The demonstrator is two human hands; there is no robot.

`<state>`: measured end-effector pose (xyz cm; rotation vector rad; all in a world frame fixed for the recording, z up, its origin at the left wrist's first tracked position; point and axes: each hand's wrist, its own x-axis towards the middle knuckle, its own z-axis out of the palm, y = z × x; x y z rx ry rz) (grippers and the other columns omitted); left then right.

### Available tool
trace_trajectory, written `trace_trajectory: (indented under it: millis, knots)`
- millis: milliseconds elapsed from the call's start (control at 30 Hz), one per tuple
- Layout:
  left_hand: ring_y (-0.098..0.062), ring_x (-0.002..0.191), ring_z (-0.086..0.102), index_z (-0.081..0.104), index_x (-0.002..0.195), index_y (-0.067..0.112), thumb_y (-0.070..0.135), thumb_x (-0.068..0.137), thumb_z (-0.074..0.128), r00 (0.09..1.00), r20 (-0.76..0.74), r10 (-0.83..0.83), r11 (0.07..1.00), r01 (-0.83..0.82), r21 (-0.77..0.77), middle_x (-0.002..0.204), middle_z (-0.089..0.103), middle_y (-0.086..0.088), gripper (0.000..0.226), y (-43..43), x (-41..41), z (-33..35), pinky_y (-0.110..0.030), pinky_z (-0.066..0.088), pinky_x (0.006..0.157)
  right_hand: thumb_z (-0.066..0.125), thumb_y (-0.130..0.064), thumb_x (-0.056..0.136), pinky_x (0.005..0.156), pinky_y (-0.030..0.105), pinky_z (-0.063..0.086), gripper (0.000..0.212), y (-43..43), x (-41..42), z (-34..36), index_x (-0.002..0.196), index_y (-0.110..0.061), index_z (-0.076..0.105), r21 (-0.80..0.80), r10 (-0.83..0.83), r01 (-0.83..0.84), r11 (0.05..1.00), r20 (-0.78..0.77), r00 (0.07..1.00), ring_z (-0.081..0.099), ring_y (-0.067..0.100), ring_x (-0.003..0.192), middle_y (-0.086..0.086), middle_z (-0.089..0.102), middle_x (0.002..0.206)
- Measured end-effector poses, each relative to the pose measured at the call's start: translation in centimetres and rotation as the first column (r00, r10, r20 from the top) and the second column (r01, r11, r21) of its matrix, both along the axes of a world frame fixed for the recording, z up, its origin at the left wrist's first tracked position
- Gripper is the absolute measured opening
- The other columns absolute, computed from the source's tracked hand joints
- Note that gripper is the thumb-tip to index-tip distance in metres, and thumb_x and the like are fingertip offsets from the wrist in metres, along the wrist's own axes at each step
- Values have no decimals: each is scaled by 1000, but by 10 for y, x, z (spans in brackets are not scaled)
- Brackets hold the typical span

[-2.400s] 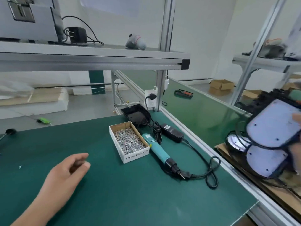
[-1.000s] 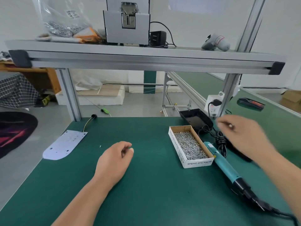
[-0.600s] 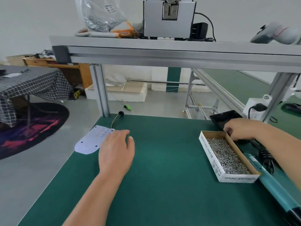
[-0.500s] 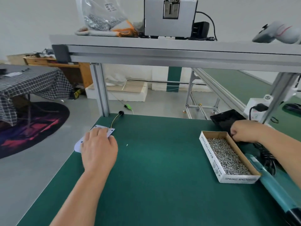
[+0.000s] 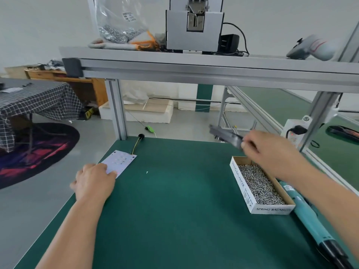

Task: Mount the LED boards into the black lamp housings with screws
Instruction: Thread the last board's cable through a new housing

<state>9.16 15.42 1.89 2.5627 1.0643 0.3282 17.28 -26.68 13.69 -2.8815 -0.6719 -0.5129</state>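
Your green bench [image 5: 174,220] carries an LED board [image 5: 121,162] at far left, one loose screw [image 5: 147,172] mid-mat, a cardboard box [image 5: 241,184] full of screws at right, and a teal screwdriver [image 5: 308,220] just beside it. Your shelf [image 5: 194,61] above holds a bag [image 5: 120,22], gloves [image 5: 116,44], a grey machine [image 5: 194,32], an adapter [image 5: 228,43] and a handheld tool [image 5: 312,48].

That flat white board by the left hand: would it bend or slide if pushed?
The LED board looks thin and flat, so probably stiff and light. Lying flush on the green mat, it likely slides easily but resists lifting.
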Motion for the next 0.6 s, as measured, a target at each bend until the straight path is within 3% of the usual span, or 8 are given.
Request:
trace_trajectory:
  millis: [100,167,233,367,433,500,567,600]
  knots:
    - [-38,118,48,61,101,15,41,95,68,999,-36,6,997,-8,-79,122,55,-12,28,9,-2,6,-43,37,88,26,-50,101,72,40,52,37,38,-71,-12,88,-26,52,-150,73,-76,986,-30,997,59,17,73,-7,58,81]
    - [-39,114,52,62,100,15,44,94,70,996,-92,-14,995,6,-95,117,58,-11,31,18,-5,9,-43,45,90,38,-44,100,62,37,54,33,56,-116,-32,82,-25,59,-197,204,-209,958,-44,978,61,19,68,-5,57,76]
    - [-38,99,58,63,93,13,39,91,74,997,-79,-20,992,10,-125,105,61,-14,28,28,-9,10,-43,52,87,62,-49,82,37,26,40,31,64,-150,-54,63,-24,62,-208,330,-320,924,13,944,57,15,49,-6,54,59]
    - [-40,83,63,63,98,2,19,84,75,994,15,112,952,-103,-288,110,57,-26,25,36,-12,11,-37,50,70,74,-58,55,41,24,6,46,66,-178,-85,56,-28,40,-320,335,-329,888,-37,941,25,9,44,-10,27,56]
    - [-36,72,57,62,83,2,8,80,69,980,147,132,946,-80,-315,87,63,-22,9,33,-11,11,-35,44,63,76,-56,59,41,21,13,44,66,-182,-95,58,-29,42,-311,388,-384,869,-50,920,22,9,49,-10,27,58]
    - [-32,61,43,51,72,7,2,76,60,960,256,112,956,-33,-293,66,53,-13,11,29,-10,11,-34,36,59,73,-56,71,44,17,31,29,65,-185,-91,67,-32,58,-226,449,-462,858,-106,887,40,4,50,-11,43,62]
    - [-27,59,35,44,71,13,1,75,55,934,350,71,952,40,-302,64,45,-8,16,19,-9,14,-32,30,59,58,-58,93,71,19,48,26,60,-180,-83,99,-34,64,-2,458,-470,883,-220,861,57,4,78,-8,55,88]
    - [-27,58,38,49,73,11,1,78,57,908,409,90,915,86,-393,66,48,-9,14,11,-7,17,-30,31,59,51,-65,96,81,18,47,31,56,-179,-78,108,-37,60,158,461,-433,887,-261,848,59,5,90,-9,56,99]
